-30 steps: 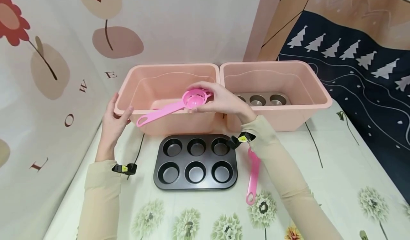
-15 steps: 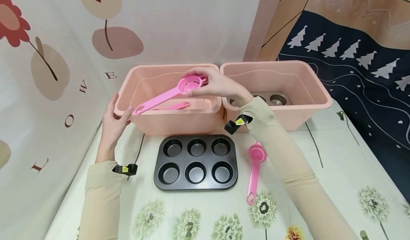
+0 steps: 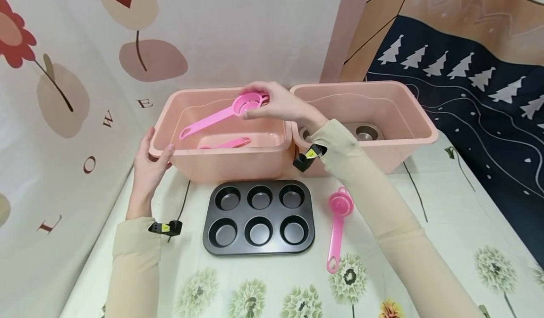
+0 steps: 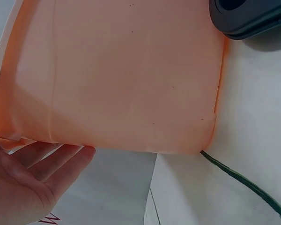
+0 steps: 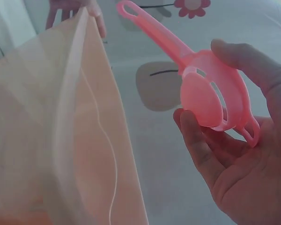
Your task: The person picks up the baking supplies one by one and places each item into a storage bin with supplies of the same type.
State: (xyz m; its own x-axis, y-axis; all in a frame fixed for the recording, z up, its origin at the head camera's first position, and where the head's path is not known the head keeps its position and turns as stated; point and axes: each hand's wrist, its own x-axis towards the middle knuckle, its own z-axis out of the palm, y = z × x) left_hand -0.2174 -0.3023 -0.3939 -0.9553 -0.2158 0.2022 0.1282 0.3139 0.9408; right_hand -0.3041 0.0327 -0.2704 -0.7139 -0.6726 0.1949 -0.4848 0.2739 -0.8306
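A pink egg separator (image 3: 248, 103) is held above the left bin, its cup pinched between the thumb and fingers of my right hand (image 3: 284, 102). In the right wrist view the separator's round cup (image 5: 201, 98) and slots show, with the long handle pointing away. My left hand (image 3: 148, 169) holds the left front corner of the left pink bin (image 3: 229, 162). In the left wrist view its fingers (image 4: 65, 164) lie against the bin's wall below the rim. Another pink handled utensil (image 3: 231, 143) lies inside this bin, partly hidden by the front wall.
A dark six-cup muffin pan (image 3: 259, 218) lies in front of the bins. To its right, a second pink egg separator (image 3: 337, 228) rests on the flowered cloth. The right pink bin (image 3: 408, 136) holds a brownish muffin pan (image 3: 374, 131), partly covered by my right arm.
My right hand has moved up and back with the egg separator, from the left bin's front rim to above its inside. The left hand stays at the bin's corner.
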